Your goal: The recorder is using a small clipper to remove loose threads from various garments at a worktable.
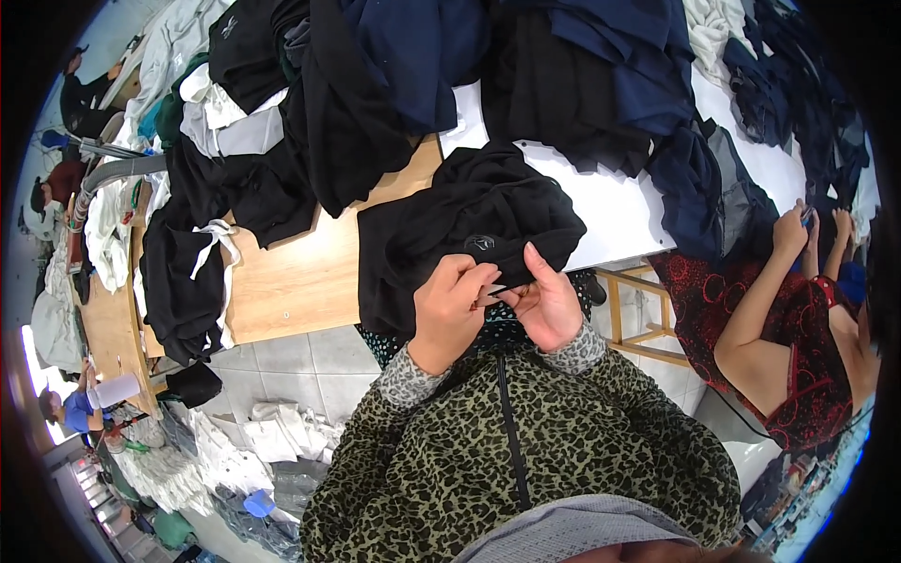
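Observation:
A black knit garment [422, 230] with a small pale emblem lies bunched at the table's near edge, in front of me. My left hand [449, 314] is closed at its lower edge, fingers bent in a pinch. A small pale, thin thing shows at its fingertips, too small to name. To its right, my right hand [549, 310] has its palm turned toward me. Its thumb rests up against the cloth, and its curled fingers reach the left fingertips, with the garment's edge between thumb and fingers.
Black garments [249, 192] and navy garments [413, 56] are heaped across the wooden table [282, 281] and a white board [610, 211]. A wooden stool [648, 314] stands at right, beside a person in a red-and-black dress [723, 347]. White cloth [291, 432] lies on the floor at left.

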A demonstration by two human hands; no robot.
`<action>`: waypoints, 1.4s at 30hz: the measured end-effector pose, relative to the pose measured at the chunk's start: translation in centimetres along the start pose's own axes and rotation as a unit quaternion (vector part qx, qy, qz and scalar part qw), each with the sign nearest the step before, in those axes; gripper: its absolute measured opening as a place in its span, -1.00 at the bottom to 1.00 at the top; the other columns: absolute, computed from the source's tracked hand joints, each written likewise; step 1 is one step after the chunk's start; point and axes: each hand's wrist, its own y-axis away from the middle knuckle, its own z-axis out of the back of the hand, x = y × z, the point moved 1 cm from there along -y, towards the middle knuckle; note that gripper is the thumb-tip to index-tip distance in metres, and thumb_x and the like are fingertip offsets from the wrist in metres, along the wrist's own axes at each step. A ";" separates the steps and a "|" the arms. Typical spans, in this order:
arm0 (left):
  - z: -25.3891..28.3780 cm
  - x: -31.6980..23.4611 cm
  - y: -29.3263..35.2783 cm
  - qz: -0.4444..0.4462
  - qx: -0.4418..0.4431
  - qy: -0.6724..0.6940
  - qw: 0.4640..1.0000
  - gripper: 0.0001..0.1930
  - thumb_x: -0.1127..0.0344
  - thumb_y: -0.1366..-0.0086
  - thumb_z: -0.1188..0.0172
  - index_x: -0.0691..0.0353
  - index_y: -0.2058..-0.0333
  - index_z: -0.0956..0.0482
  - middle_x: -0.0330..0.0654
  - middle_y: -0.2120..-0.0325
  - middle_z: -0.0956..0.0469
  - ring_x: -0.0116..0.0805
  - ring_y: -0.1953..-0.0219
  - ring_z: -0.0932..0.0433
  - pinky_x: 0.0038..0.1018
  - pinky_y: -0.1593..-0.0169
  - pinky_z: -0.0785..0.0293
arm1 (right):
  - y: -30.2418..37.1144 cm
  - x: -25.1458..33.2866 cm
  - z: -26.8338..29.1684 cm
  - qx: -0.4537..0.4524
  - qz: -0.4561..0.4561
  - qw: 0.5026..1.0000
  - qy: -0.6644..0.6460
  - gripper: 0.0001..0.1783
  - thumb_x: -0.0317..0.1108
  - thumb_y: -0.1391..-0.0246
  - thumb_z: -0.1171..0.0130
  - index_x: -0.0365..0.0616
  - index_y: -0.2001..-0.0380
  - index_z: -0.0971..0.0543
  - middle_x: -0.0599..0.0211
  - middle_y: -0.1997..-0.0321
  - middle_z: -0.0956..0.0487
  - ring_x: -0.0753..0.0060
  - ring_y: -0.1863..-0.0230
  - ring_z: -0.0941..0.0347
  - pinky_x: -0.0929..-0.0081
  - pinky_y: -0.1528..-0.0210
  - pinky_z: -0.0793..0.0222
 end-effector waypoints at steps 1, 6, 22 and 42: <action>-0.1 0.0 -0.3 -0.027 0.004 -0.004 1.000 -0.81 0.61 0.00 -0.27 0.30 0.35 -0.56 -0.24 0.44 -0.38 -0.50 0.56 -0.36 -0.64 0.53 -0.25 | -0.1 0.1 0.1 -0.002 0.001 1.000 -0.001 -0.68 -0.18 -0.21 -0.01 -0.19 0.13 -0.46 0.32 0.16 -0.56 0.45 0.17 -0.51 0.42 0.08 -0.45; 2.6 0.6 -0.1 0.257 0.030 0.628 0.734 -0.80 0.45 -0.22 -0.05 0.26 0.58 -0.31 -0.23 0.49 -0.22 -0.59 0.64 -0.10 -0.68 0.67 -0.01 | -0.5 0.5 0.3 0.010 -0.011 0.998 -0.053 -0.54 -0.10 -0.26 0.14 -0.26 -0.01 -0.38 0.20 0.01 -0.51 0.31 0.01 -0.47 0.34 -0.05 -0.40; 1.7 1.9 3.0 0.445 -0.032 0.354 0.822 -0.47 0.31 -0.30 -0.07 0.20 -0.22 -0.17 -0.24 0.45 -0.51 -0.60 0.63 -0.45 -0.73 0.64 -0.25 | -0.9 -0.2 0.8 0.018 -0.027 0.993 -0.116 -0.53 -0.11 -0.27 0.16 -0.29 -0.03 -0.35 0.15 -0.01 -0.50 0.27 -0.04 -0.44 0.31 -0.09 -0.40; 1.8 2.9 2.6 0.438 -0.277 0.470 0.714 -0.72 0.47 -0.15 -0.21 0.29 0.13 -0.48 -0.33 0.54 -0.45 -0.59 0.63 -0.36 -0.65 0.58 -0.29 | -1.4 -0.1 1.6 -0.015 -0.008 0.981 -0.195 -0.63 -0.21 -0.22 0.03 -0.27 0.05 -0.40 0.16 -0.01 -0.49 0.25 -0.04 -0.42 0.29 -0.13 -0.35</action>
